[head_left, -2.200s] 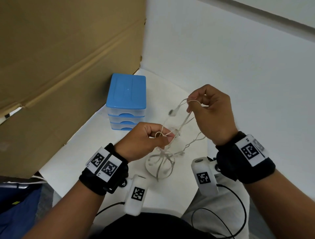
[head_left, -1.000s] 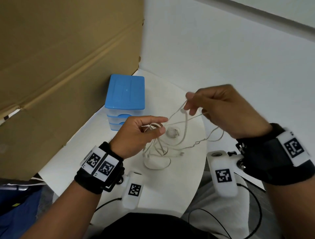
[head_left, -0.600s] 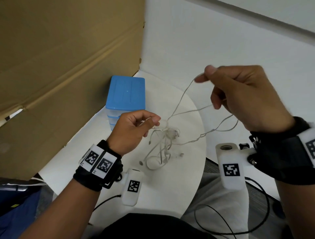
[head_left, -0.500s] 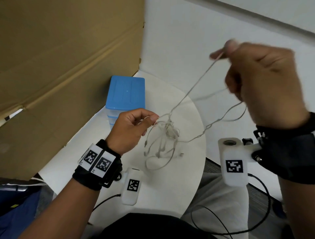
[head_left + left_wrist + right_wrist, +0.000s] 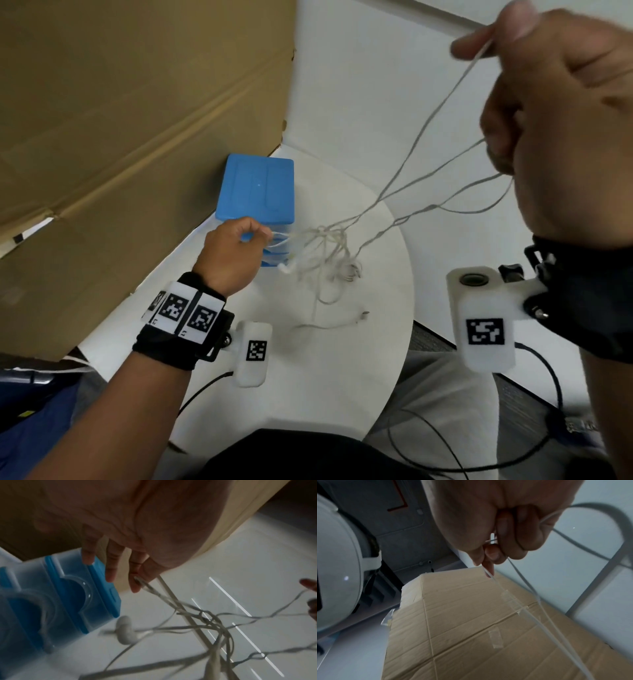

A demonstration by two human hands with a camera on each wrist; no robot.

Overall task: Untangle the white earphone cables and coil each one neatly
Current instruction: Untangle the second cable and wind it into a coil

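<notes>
Right hand [image 5: 561, 113]: pinching one cable strand [image 5: 442, 99], drawing upward slowly.
Left hand [image 5: 233, 253]: pinching, anchoring knot [image 5: 325, 240]; easing slack.

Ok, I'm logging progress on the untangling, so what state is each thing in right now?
earphone cables: still knotted, bundle held above the table, none coiled
left hand: pinches strands at the knot's side
right hand: raised, pinches a strand stretched taut, more strands in its curled fingers
earbud: dangles loose
plug end: lies on the white table
blue drawer unit: drawers shut
</notes>
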